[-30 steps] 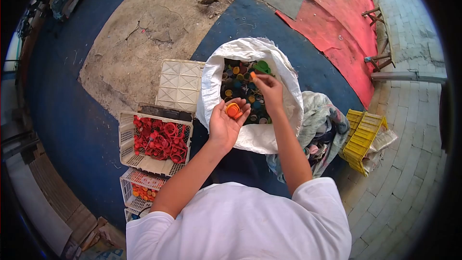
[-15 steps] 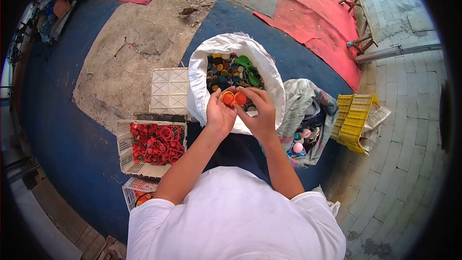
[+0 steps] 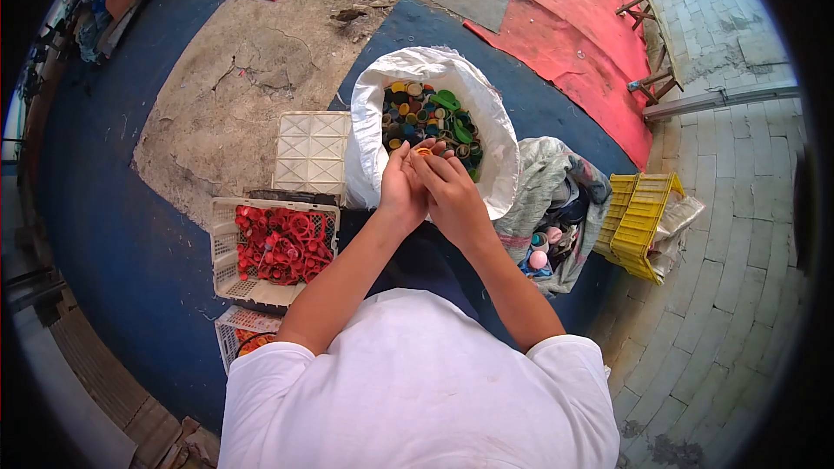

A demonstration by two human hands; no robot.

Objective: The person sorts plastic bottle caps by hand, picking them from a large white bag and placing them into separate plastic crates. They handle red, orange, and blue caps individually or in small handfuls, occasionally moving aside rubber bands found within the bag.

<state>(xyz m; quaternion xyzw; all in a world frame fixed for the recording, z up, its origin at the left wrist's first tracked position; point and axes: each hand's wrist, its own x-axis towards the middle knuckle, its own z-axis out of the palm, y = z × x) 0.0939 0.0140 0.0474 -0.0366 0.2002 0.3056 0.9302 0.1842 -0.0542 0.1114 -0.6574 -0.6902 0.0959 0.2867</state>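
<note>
Over the near rim of a white woven sack (image 3: 369,148), my two hands are held close together. My left hand (image 3: 405,187) is cupped round orange bottle caps (image 3: 424,151), of which only a small bit shows. Laid across it, my right hand (image 3: 455,198) has its fingers bent onto the caps, hiding most of them. Inside the sack lie many mixed bottle caps (image 3: 408,113) in yellow, green, blue and dark colours, with larger green lids (image 3: 446,100) among them.
To the left, a cream crate (image 3: 228,271) holds red plastic caps and rings; another crate (image 3: 228,334) with orange pieces sits nearer. A pale crate (image 3: 311,156) stands beside the sack. Rightward are a greyish bag (image 3: 532,182) of mixed items, yellow crates (image 3: 650,217) and a wooden stool (image 3: 660,78).
My right hand has closed over the orange caps, which showed plainly before and are now mostly covered. Both hands have drawn closer together. The view has shifted slightly.
</note>
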